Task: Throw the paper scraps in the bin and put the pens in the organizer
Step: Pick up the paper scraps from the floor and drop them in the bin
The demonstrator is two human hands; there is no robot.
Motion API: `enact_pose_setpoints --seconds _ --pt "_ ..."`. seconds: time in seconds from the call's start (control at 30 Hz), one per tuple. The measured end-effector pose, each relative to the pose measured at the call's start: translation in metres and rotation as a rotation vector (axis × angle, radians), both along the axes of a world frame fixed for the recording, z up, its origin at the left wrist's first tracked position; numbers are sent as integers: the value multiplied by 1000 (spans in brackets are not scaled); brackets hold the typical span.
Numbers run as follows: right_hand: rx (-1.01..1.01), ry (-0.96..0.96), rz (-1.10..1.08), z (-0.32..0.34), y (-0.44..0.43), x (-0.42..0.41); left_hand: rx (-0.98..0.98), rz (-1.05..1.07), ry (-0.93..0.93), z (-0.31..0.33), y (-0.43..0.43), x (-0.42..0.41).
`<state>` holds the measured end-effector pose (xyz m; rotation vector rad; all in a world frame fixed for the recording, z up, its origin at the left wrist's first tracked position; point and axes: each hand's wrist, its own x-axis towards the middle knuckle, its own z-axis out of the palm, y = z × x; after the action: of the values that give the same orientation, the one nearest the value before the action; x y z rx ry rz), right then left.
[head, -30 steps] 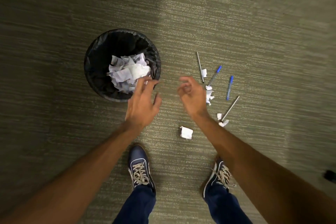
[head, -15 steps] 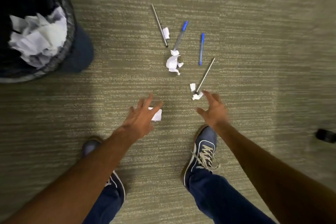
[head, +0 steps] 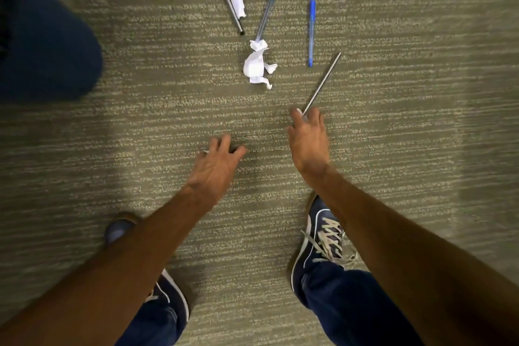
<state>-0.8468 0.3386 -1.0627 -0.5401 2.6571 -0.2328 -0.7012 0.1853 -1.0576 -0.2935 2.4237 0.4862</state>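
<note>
While I crouch over the carpet, my left hand curls down, grip unclear. My right hand covers paper scraps beside a pen; grasp unclear.

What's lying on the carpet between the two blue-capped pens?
Nothing: the head view shows bare carpet between the clear-barrelled blue-capped pen and the all-blue pen.

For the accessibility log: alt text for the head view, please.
Both hands reach down to a carpet: the left hand covers a spot, the right hand touches a grey pen. Beyond lie crumpled paper and three more pens.
</note>
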Motion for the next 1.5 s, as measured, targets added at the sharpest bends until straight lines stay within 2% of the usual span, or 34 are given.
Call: enact_pose_setpoints --seconds 0.13,0.27,0.33,0.4,0.53,0.67,0.9,1.07,1.27,1.4,1.5 --pt "-44 -17 -22 4 1 3 49 20 -23 7 1 -4" --pt "-121 -60 -54 18 5 0 115 209 34 25 -5 -9" --pt "-171 -119 -153 33 5 -1 212 393 127 42 -10 -12" --pt "-258 -210 -289 52 3 1 326 669 209 62 -15 -17" --pt "-640 -533 -604 113 -19 7 529 1172 295 105 -31 -27" --pt "-859 -728 -689 177 -59 8 652 1431 395 151 -62 -27" --pt "-915 -875 -647 275 -174 22 630 1606 610 231 -148 -13" --pt "-890 -1026 -679 317 -271 45 561 1792 697 260 -217 6" --pt "-766 -1083 -746 313 -352 66 703 2141 630 264 -284 14" --pt "-690 -1055 -765 295 -372 70 694 2226 571 258 -304 16" --pt "-669 -1088 -731 282 -376 68 751 2203 583 256 -309 18"
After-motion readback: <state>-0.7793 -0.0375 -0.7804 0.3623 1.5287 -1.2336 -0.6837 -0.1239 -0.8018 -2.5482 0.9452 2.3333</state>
